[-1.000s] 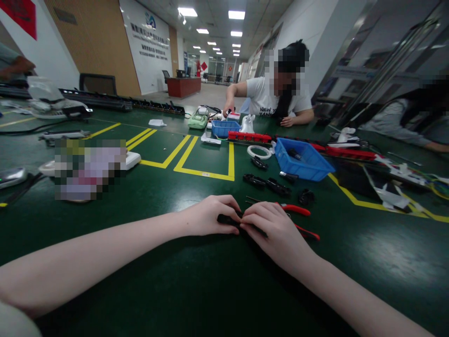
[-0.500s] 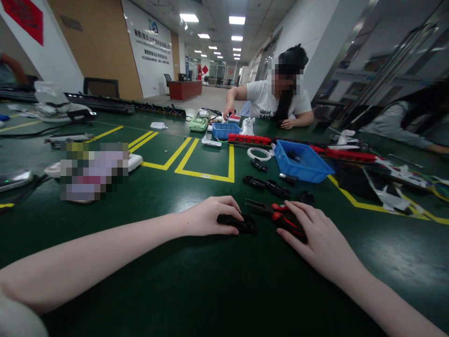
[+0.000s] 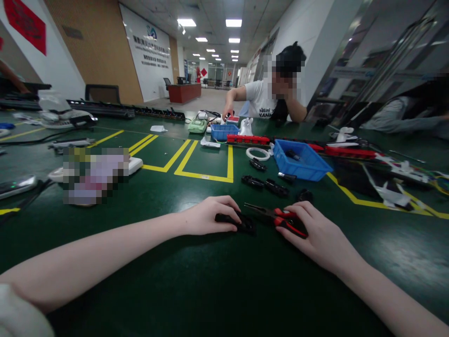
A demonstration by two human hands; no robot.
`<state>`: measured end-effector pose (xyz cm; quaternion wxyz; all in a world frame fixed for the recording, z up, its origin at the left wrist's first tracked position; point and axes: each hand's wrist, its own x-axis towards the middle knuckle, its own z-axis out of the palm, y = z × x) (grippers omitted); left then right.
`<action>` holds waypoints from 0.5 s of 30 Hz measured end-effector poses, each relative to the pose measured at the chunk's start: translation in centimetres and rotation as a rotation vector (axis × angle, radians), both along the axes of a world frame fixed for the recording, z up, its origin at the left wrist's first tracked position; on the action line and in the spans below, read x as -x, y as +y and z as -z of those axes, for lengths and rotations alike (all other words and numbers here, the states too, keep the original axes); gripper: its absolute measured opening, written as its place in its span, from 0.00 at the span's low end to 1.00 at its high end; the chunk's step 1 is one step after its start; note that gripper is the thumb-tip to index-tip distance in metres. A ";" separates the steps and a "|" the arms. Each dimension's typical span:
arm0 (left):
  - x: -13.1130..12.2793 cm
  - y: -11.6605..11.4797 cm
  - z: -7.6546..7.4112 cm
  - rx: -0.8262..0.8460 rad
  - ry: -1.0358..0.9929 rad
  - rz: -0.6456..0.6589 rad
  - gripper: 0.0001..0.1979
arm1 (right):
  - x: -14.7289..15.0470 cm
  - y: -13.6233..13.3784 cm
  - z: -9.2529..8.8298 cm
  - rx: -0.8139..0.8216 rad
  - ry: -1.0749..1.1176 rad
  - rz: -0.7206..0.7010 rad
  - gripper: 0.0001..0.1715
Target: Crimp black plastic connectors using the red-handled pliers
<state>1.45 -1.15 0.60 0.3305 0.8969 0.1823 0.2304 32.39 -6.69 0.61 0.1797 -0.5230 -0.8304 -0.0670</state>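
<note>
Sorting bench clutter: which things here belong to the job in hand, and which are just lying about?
Likely job:
black part, in the left grip
red-handled pliers, in the right grip
similar black pieces beyond the pliers, possibly

Apparently just lying about:
white ring
white scrap
green item
</note>
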 end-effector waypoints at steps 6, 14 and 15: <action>-0.1 0.0 0.0 0.011 -0.002 -0.026 0.08 | 0.5 -1.1 -0.4 -0.122 -0.004 -0.224 0.22; -0.1 0.1 0.2 -0.021 0.006 -0.034 0.07 | 0.7 -1.3 -0.4 -0.150 -0.015 -0.273 0.20; -0.1 0.1 0.3 -0.025 0.001 -0.032 0.07 | 0.7 -1.3 -0.4 -0.155 -0.017 -0.281 0.20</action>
